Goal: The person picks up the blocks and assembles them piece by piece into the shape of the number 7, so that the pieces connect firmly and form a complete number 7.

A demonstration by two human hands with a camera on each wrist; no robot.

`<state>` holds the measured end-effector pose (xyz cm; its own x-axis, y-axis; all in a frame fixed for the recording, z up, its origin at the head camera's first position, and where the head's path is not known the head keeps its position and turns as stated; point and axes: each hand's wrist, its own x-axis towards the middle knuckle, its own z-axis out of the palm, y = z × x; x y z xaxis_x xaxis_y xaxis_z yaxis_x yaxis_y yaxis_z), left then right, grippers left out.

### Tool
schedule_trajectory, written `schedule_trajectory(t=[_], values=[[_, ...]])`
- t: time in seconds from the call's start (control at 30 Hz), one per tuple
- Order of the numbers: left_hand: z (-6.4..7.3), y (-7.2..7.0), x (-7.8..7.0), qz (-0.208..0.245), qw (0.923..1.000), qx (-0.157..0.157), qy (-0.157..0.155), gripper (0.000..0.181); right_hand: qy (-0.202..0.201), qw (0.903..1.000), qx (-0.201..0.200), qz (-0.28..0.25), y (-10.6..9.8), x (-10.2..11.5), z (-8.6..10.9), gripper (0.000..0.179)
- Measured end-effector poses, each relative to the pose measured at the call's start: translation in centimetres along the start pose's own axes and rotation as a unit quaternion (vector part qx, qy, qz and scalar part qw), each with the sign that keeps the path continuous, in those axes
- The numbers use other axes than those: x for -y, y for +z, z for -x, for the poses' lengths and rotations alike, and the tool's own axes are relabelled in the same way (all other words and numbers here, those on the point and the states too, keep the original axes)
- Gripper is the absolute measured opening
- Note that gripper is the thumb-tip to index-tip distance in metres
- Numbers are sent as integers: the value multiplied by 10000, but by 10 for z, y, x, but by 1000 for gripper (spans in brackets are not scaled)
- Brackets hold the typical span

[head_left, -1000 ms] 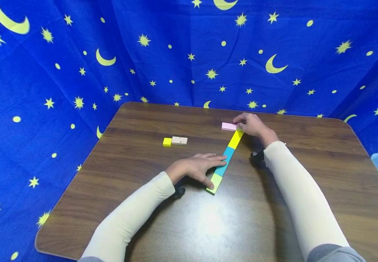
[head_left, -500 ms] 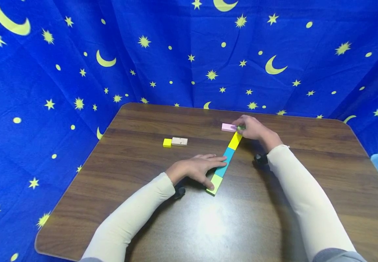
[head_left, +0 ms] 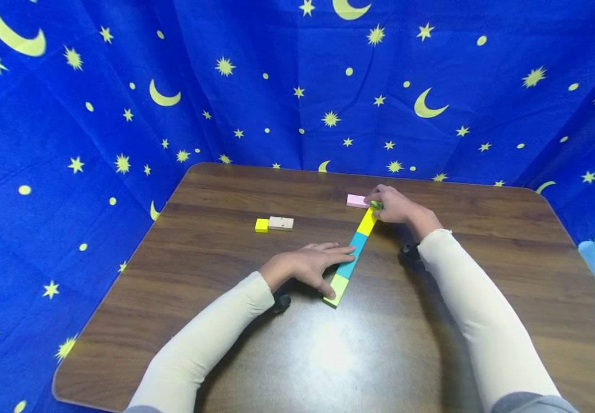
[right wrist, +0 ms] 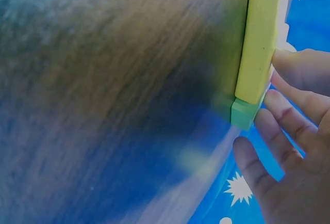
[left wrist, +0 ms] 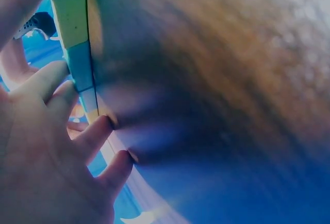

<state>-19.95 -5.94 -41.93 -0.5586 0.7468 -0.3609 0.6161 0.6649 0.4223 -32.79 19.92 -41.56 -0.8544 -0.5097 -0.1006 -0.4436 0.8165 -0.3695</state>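
A straight row of flat blocks slants across the table: a light green block (head_left: 340,283) at the near end, a teal stretch (head_left: 359,243), a yellow block (head_left: 367,221), then a small green block (head_left: 376,204) at the far end. My left hand (head_left: 309,265) lies spread along the near part, thumb on the light green block and fingertips on the teal. At the far end, the thumb and fingers of my right hand (head_left: 397,205) pinch the green block, partly hiding it. A pink block (head_left: 356,201) extends left beside those fingertips. The right wrist view shows the thumb against the yellow block's edge.
Left of the row, a small yellow block (head_left: 261,225) sits end to end with a plain wooden block (head_left: 281,223). Behind the wooden table (head_left: 215,195) hangs a blue curtain (head_left: 256,103) with moons and stars.
My right hand has shifted slightly nearer, and more of the green block shows between its fingers. The yellow block's far end has edged slightly left. My left hand has stayed in place.
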Motion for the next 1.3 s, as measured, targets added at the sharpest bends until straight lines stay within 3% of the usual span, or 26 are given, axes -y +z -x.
schedule_trajectory(t=[0.57, 0.77, 0.87, 0.97, 1.03, 1.17, 1.3], values=[[3, -4, -2, 186, 9998, -38, -55, 90, 68, 10000, -42, -8, 1, -2, -4, 44], [4, -7, -1, 507, 9985, -191, -16, 87, 22, 10000, -47, -27, 1, -2, -4, 44], [6, -10, 3, 614, 9968, -495, 89, 81, -29, 10000, -56, -31, 0, -2, -4, 45], [11, -15, 12, 377, 9943, -1001, 49, 71, -33, 10000, -71, -55, 0, -3, -3, 45], [17, -21, 21, 90, 9899, -1412, -108, 63, -14, 10000, -77, -62, 0, -3, -3, 44], [30, -33, 47, -478, 9733, -2168, -584, 52, 56, 9999, -38, -94, 1, -3, -1, 43], [43, -40, 72, -712, 9597, -2510, -1044, 47, 158, 9997, 33, -160, 3, -2, 0, 43]])
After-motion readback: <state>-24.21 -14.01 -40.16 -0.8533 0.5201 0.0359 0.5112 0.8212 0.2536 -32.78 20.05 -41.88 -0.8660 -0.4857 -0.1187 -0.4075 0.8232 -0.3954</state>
